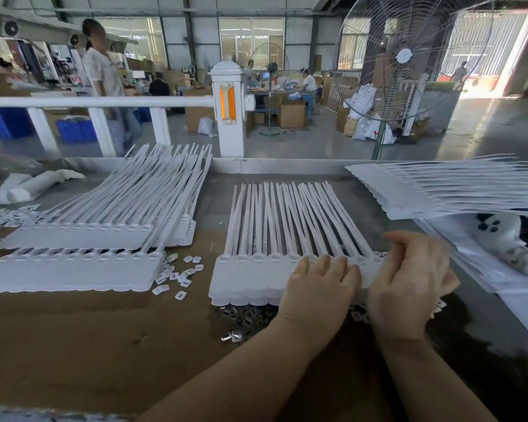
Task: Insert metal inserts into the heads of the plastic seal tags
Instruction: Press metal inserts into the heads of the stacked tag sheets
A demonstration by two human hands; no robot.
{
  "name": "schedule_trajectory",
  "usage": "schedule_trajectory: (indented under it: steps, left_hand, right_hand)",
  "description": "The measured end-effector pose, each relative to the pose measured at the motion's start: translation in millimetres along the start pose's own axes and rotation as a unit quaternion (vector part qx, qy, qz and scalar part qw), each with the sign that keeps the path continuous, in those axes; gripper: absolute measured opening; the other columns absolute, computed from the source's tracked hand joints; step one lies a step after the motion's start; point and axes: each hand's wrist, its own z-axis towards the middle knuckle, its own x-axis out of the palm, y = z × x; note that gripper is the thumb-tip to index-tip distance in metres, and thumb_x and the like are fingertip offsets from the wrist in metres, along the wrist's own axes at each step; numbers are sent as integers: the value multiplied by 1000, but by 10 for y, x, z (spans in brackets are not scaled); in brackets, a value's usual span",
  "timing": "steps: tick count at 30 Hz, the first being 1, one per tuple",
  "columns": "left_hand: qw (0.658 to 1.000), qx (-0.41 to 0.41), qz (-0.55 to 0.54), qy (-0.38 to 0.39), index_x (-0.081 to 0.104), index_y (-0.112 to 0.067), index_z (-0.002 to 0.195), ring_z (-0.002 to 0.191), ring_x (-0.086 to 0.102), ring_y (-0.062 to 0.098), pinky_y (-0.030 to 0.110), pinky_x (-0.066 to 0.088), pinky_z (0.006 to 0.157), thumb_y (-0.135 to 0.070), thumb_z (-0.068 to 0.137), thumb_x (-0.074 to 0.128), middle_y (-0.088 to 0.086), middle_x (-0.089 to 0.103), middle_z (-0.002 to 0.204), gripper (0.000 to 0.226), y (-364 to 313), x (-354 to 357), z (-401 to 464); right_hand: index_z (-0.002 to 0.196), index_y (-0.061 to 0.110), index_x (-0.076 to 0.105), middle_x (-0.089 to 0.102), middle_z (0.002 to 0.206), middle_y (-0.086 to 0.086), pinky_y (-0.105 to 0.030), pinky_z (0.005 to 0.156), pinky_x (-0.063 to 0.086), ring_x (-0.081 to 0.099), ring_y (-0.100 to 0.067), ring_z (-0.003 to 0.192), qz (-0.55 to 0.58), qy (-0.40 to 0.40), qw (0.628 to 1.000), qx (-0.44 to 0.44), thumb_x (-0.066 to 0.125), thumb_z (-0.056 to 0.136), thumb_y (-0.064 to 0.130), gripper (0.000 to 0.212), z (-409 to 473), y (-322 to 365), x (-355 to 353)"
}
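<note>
Currently left hand lies flat, fingers straight, pressing the heads of the seal tag strip mid-counter near the front edge; right hand curls over the strip's right end, whether pinching an insert, cannot tell; loose metal inserts just beside the strip's front edge; more tag strips toward the left edge.

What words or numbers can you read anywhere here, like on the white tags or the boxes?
None can be read.
The white seal tags show no print.
A sack by the fan has a red mark, too blurred to read.
The cardboard boxes are too far off.
</note>
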Motion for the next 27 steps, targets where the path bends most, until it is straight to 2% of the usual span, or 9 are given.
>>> schedule_trajectory:
  steps: [7, 11, 13, 15, 17, 18, 20, 23, 27]
  left_hand:
    - [999, 27, -14, 9, 14, -17, 148, 143, 10, 30, 45, 4, 116, -18, 100, 32, 9, 13, 156, 51, -31, 6, -11]
    - [997, 27, -75, -16, 33, -21, 143, 142, 18, 21, 39, 5, 115, -33, 101, 26, 3, 27, 153, 43, 56, -101, -82]
    - [991, -14, -129, -44, 43, -23, 136, 137, 29, 15, 32, 6, 112, -38, 100, 27, -2, 39, 146, 42, 155, -195, -137]
    - [971, -85, -203, -96, 55, -23, 124, 120, 47, 13, 28, 18, 109, -33, 99, 37, -3, 56, 130, 33, 315, -273, -208]
    - [939, -177, -257, -142, 62, -19, 111, 94, 54, 7, 18, 39, 90, -30, 99, 39, -3, 64, 111, 28, 540, -319, -276]
    - [923, -224, -269, -158, 63, -19, 110, 88, 52, 4, 17, 40, 83, -29, 99, 39, -4, 64, 108, 29, 667, -321, -310]
    - [892, -304, -282, -178, 63, -17, 115, 91, 48, 5, 20, 36, 83, -27, 99, 39, -2, 63, 112, 30, 906, -280, -383]
    - [862, -375, -291, -176, 61, -16, 117, 94, 44, 8, 22, 31, 82, -26, 99, 39, 3, 60, 119, 30, 1149, -186, -513]
    - [850, -382, -326, -155, 58, -20, 124, 103, 45, 8, 20, 28, 86, -29, 98, 41, 0, 57, 127, 32, 1213, -91, -605]
  right_hand:
    - [91, 10, 60, 59, 88, -2, -27, 78, 17, 45, -15, 86, -1, 21, 1000, -23, 46, 86, 6, 16, -15, -7, 8]
    - [89, 10, 62, 61, 88, -2, -30, 78, 20, 52, -21, 84, -7, 39, 999, -33, 47, 85, 5, 16, -28, -16, 24]
    - [89, 11, 63, 62, 88, -2, -29, 78, 19, 54, -22, 82, -16, 52, 998, -41, 47, 83, 5, 18, -37, -24, 26]
    - [89, 12, 64, 62, 88, -1, -30, 78, 20, 55, -23, 83, -22, 72, 996, -51, 47, 82, 4, 20, -54, -34, 28]
    - [88, 12, 66, 64, 88, 0, -32, 81, 23, 58, -24, 83, -29, 94, 993, -63, 46, 81, 2, 23, -73, -43, 35]
    - [87, 12, 68, 65, 88, -1, -33, 83, 24, 60, -25, 84, -34, 108, 991, -74, 47, 79, 2, 25, -82, -44, 40]
    - [86, 11, 70, 68, 91, -2, -34, 85, 27, 62, -26, 87, -35, 141, 983, -110, 48, 75, 1, 27, -94, -38, 51]
    - [88, 9, 73, 70, 95, -5, -35, 87, 34, 65, -25, 92, -31, 198, 965, -170, 53, 72, 2, 26, -110, -26, 69]
    - [92, 8, 73, 72, 94, -6, -39, 82, 45, 66, -26, 90, -50, 267, 941, -201, 67, 74, -4, 23, -145, -27, 79]
